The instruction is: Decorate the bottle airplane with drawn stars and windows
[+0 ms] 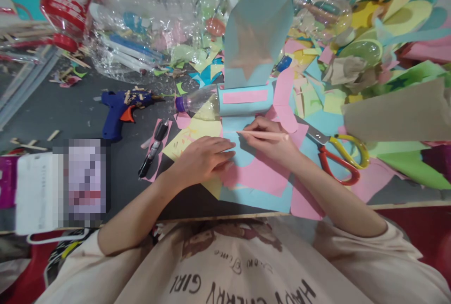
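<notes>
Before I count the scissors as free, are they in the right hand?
No: the right hand holds a pale pink pencil, and the scissors lie apart from it, to its right.

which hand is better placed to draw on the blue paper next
Probably the right hand: it holds the pink pencil, tip at the blue paper, while the left hand lies palm down at its left edge.

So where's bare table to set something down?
Bare table lies left of the blue glue gun, and nearer you, left of the black pen. It's crowded around your left hand, right hand and scissors, and across the back with clear plastic.
</notes>
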Action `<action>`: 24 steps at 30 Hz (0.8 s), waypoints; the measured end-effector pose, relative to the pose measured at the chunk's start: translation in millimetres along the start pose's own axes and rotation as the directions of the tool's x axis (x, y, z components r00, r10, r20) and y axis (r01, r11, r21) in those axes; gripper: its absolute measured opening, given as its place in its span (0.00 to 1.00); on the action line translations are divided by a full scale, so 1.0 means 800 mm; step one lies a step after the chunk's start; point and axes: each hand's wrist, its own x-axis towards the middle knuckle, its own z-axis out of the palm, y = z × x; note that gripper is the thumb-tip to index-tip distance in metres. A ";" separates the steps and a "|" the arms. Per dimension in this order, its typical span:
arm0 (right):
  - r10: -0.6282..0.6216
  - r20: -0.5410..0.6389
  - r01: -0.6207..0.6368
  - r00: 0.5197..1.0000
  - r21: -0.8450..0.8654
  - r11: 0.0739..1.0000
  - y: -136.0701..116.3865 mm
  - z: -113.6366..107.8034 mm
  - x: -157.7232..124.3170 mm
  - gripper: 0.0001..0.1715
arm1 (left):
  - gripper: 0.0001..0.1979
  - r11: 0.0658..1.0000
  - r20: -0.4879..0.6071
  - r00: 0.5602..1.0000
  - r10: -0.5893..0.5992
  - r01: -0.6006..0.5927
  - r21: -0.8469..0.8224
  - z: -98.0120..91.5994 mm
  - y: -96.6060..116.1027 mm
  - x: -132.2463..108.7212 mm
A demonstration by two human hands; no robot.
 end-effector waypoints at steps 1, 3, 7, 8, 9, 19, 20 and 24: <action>-0.008 -0.011 0.008 1.000 -0.003 1.000 0.003 -0.002 -0.001 0.08 | 0.13 1.000 -0.005 1.000 0.002 -0.002 -0.002 0.000 0.000 0.000; -0.027 -0.031 0.027 0.999 0.003 1.000 0.009 -0.006 -0.004 0.08 | 0.13 1.000 -0.008 1.000 0.001 -0.001 -0.008 0.000 0.000 0.000; -0.007 -0.082 0.010 0.997 0.035 0.999 0.015 -0.013 -0.008 0.08 | 0.13 1.000 0.007 1.000 -0.011 0.011 -0.012 -0.002 -0.001 0.000; 0.011 -0.095 -0.007 0.995 0.046 0.999 0.015 -0.014 -0.009 0.08 | 0.14 1.000 0.002 1.000 -0.007 0.007 -0.013 -0.002 -0.001 0.000; 0.026 -0.106 -0.020 0.994 0.056 0.998 0.015 -0.015 -0.010 0.07 | 0.14 1.000 -0.004 1.000 -0.002 0.002 -0.015 -0.002 -0.001 0.000; -0.046 -0.170 0.033 0.984 -0.079 0.996 0.011 -0.023 -0.010 0.11 | 0.14 1.000 0.011 1.000 -0.014 0.014 -0.021 -0.003 0.000 0.000; -0.059 -0.179 0.041 0.982 -0.102 0.994 0.012 -0.024 -0.010 0.11 | 0.14 1.000 0.009 1.000 -0.011 0.011 -0.017 -0.003 0.000 0.000; -0.069 -0.203 0.043 0.977 -0.130 0.991 0.013 -0.025 -0.009 0.11 | 0.14 1.000 -0.035 0.999 0.009 -0.010 -0.005 -0.003 0.000 -0.001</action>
